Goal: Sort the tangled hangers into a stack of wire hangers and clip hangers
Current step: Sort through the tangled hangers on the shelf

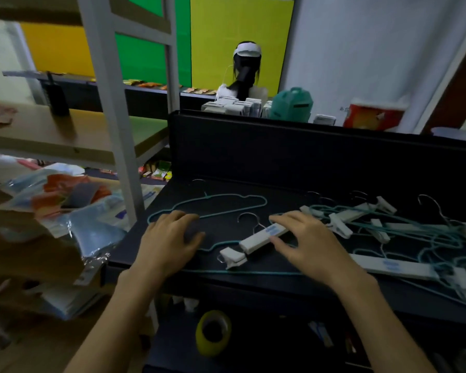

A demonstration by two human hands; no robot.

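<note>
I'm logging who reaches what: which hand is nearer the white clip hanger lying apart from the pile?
Right. The right hand has its fingers on the white clip hanger's bar. The left hand lies apart to its left, on a teal wire hanger.

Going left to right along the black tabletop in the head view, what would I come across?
Teal wire hanger → left hand → white clip hanger → right hand → tangled heap of hangers.
</note>
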